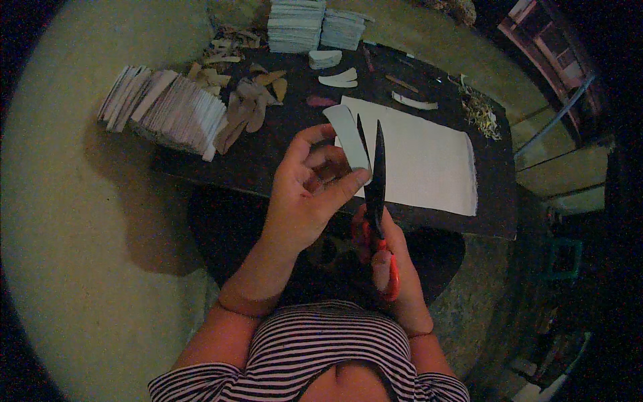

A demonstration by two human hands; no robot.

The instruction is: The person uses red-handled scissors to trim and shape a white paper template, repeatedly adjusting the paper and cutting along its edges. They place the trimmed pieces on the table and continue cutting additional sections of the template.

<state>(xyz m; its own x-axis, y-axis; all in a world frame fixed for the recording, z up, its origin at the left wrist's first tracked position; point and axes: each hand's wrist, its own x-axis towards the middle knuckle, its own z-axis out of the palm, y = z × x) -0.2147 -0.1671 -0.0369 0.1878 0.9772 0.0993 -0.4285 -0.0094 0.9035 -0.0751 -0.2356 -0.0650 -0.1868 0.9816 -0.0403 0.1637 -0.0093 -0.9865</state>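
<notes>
Between thumb and fingers, my left hand (305,181) pinches a pale, curved strip (347,137), raised above the near part of the table. My right hand (395,258) grips scissors (376,187) by their red-orange handles. The dark blades point away from me and stand apart, with one blade close along the strip's right edge; whether it touches is unclear. Beneath the strip and blades lies a white cloth sheet (429,161) with a frayed right edge.
Stacked pale pieces (177,110) stand at the table's left, with more stacks (295,25) at the back. Brown scraps (248,107) lie beside them. Several loose curved pieces (338,78) rest beyond the sheet. Thin trimmings (482,117) are heaped on the dark table (499,218) at right.
</notes>
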